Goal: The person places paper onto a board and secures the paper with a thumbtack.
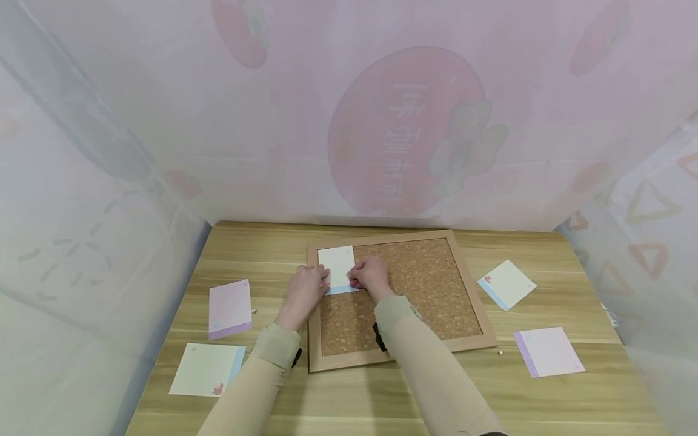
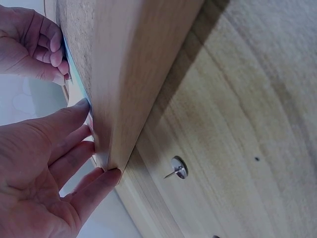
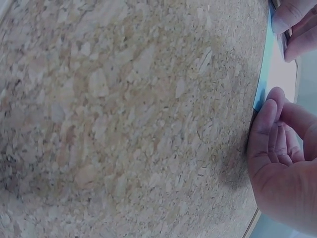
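A white memo note (image 1: 336,266) with a blue strip along its near edge lies at the far left corner of a framed cork board (image 1: 420,284). My left hand (image 1: 307,288) rests at its left edge; in the left wrist view, the thumb (image 2: 74,113) touches the strip side and a fingertip (image 2: 113,176) reaches the wooden frame. At the note's near right corner, my right hand (image 1: 372,275) pinches with thumb and finger together, seen again in the right wrist view beside the blue strip (image 3: 263,74). Any small thing between those fingertips is hidden.
Two notes, pink (image 1: 230,307) and cream (image 1: 204,369), lie left of the board. Another cream note (image 1: 507,284) and a pink one (image 1: 551,352) lie right. Thumbtacks lie on the wooden table: one (image 2: 179,167) left with its point exposed, one (image 1: 500,352) right.
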Tool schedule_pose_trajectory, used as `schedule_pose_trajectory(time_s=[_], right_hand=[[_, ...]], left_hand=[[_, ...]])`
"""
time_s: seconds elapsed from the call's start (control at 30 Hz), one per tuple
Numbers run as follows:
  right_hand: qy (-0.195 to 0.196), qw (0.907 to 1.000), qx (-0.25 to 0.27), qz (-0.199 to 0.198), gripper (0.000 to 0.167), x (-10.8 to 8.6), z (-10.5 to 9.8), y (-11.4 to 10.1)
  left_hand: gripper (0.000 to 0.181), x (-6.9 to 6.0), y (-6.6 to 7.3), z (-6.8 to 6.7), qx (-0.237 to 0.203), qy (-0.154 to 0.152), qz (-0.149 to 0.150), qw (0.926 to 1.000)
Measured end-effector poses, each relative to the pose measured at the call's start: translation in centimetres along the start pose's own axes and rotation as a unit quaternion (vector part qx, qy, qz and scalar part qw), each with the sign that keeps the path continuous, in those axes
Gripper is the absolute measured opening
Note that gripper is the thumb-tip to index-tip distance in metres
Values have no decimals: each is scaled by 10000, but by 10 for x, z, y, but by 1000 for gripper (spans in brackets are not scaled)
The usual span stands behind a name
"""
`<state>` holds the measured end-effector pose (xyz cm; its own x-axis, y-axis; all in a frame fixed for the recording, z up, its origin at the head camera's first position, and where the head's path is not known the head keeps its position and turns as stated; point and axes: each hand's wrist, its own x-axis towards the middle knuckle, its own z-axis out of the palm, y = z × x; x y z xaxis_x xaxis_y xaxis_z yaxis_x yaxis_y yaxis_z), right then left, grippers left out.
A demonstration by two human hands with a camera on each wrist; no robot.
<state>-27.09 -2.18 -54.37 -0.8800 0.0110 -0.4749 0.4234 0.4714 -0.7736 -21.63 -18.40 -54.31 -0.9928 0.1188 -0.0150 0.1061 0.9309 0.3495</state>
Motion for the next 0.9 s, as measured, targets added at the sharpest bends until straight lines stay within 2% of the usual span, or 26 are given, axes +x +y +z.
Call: schedule_pose_trajectory(time_s=[0.33,0.57,0.8,0.9], right_hand=[[143,9998,-125,21,7,0,2,-1],[173,9997,-107,-155,7,-4,3,-1],[324,9960,-741,-390,11,-5,5,0],[291,9968,-672,-322,11,-4,4,0]], left_hand=[[34,0,0,-1,25,-83,32,10000],[35,0,0,-3,37,-142,-17,9999],[35,2,1,-2,23,-166,-49,9998],[36,2,1,-1,17,-199,-88,9998]])
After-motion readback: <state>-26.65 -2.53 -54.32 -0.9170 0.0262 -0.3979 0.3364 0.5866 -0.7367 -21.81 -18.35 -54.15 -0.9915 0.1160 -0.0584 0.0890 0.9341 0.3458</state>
